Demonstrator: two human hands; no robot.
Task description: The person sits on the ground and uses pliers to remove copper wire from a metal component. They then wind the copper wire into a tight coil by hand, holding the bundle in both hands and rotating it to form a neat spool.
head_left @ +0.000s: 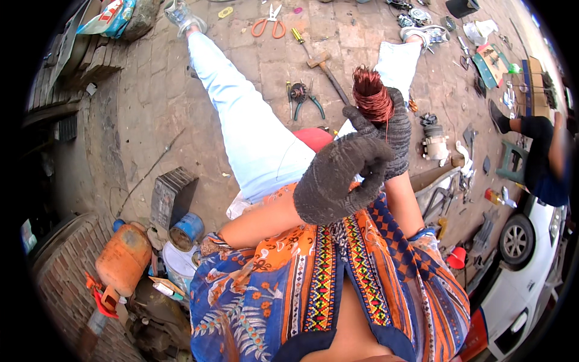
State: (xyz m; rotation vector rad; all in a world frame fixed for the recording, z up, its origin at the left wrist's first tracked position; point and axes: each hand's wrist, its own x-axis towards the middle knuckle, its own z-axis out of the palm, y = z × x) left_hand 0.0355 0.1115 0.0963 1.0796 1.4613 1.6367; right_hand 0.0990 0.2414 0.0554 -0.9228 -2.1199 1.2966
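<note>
My right hand (398,136), in a dark grey knitted glove, is closed round a bundle of reddish-brown copper wire (373,96). Loose cut ends stick up from the bundle's top, and turns of wire wrap its middle. My left hand (341,178), gloved alike, is just below and left of the right one. Its fingers are curled in with the tips near the right wrist; what they hold, if anything, is hidden. Beyond the bundle lies a hammer (329,69) with a wooden handle. Pliers with dark green handles (315,107) lie left of it.
Orange-handled shears (269,23) and a yellow-handled screwdriver (298,36) lie on the brick paving. An orange gas cylinder (123,256) and a blue tin (188,229) stand at left. A motor part (434,142), a green stool (512,160), another person's leg (534,128) and a white car (531,265) are at right.
</note>
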